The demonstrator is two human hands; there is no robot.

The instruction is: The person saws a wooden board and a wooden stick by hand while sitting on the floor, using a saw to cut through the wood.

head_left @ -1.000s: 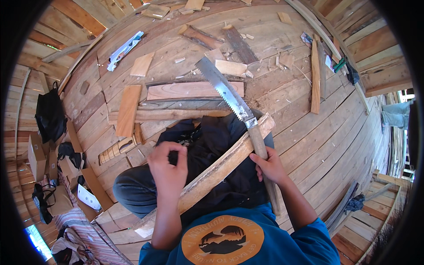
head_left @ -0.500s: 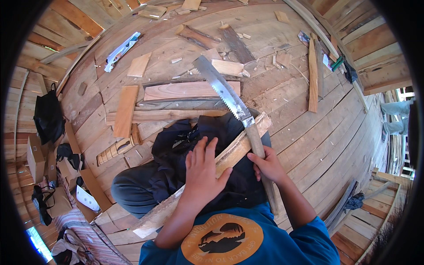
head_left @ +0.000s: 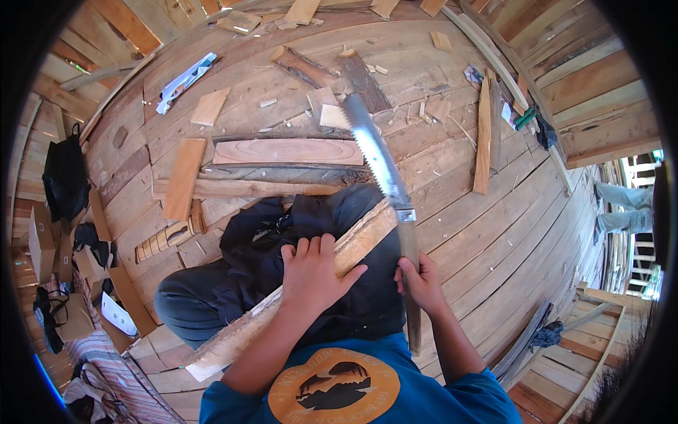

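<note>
A long rough wooden strip [head_left: 360, 240] lies slantwise across my lap, over dark clothing [head_left: 261, 247]. My left hand [head_left: 311, 272] presses flat on the strip near its middle, fingers spread. My right hand [head_left: 420, 283] grips the wooden handle of a hand saw [head_left: 374, 155]. The saw's toothed blade points up and away, and its base meets the strip's upper end.
Several planks and offcuts lie on the curved plank floor ahead, among them a reddish board [head_left: 286, 152] and a short plank [head_left: 183, 177]. A black bag [head_left: 63, 180] hangs at the left. Another person's legs [head_left: 625, 208] show at the right edge.
My left hand went from a closed grip on the strip to a flat, open press further up it. The saw swung a little more upright against the strip's end.
</note>
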